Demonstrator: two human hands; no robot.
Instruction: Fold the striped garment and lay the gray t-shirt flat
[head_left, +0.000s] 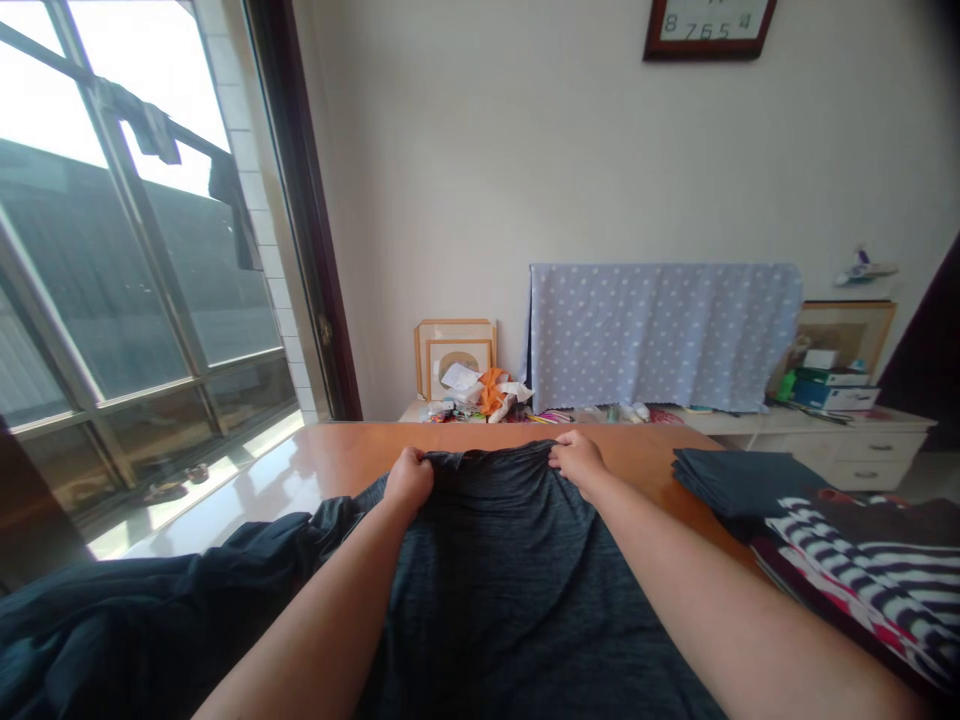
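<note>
A dark grey, heathered garment (510, 570) is stretched between my two hands over the table, its far edge gathered into folds. My left hand (409, 478) is closed in a fist on the left end of that edge. At the right end, my right hand (579, 462) pinches the cloth between thumb and fingers. The garment's near part runs down out of view, so its kind cannot be made out. To the left lies a crumpled heap of dark clothes (165, 590), touching the garment near my left hand.
Folded dark cloth (750, 485) and a stack of striped clothes (885, 560) lie at the right of the brown table (645, 440). Behind stand a cabinet (840, 450) with clutter and something covered by a dotted cloth (660, 335). A window (150, 250) is at left.
</note>
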